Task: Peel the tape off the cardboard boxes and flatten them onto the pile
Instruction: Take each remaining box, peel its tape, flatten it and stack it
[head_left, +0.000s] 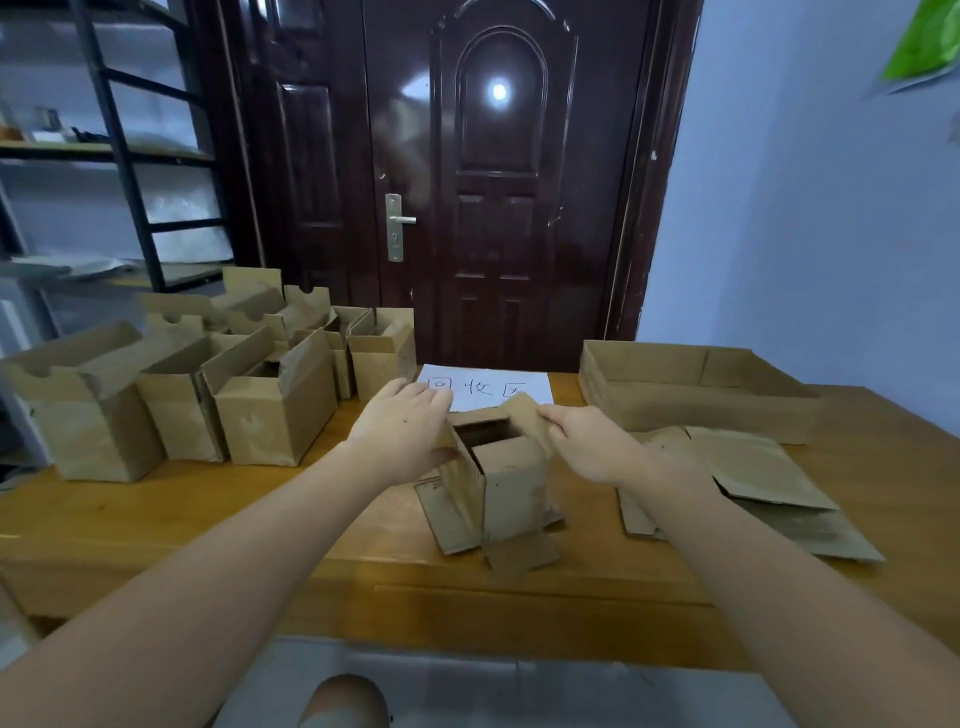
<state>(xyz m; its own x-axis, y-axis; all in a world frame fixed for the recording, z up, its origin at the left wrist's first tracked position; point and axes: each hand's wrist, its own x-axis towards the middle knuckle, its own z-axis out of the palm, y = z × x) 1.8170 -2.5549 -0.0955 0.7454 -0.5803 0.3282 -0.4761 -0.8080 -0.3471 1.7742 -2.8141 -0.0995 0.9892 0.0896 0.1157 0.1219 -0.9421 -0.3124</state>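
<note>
Fingers of the left hand curl around the left wall of a small cardboard box, with the thumb low on its side and the fingertips reaching over the top edge. Fingers of the right hand pinch the upright top flap on the box's right side, gripping it near the fold. Both bare forearms reach in from the bottom of the view.

The box stands upright on a wooden counter, top open, showing a dark interior. Its bottom flaps splay out flat against the counter on the near side. No tape can be made out on it.

Just behind the box lies a white sheet of paper with handwritten characters. To the left of the box stands a cluster of open cardboard boxes, upright and packed close together, flaps raised. To the right of the box lies a pile of flattened cardboard, several sheets overlapping. Behind that pile, farther right of the box, sits a wide shallow cardboard tray.

Beyond the box, past the counter's far edge, is a dark glossy door with a silver handle. Far left of the box stands a black metal shelf rack. A pale blue wall rises to the right of the door. A knee shows at the bottom edge, nearer than the box.
</note>
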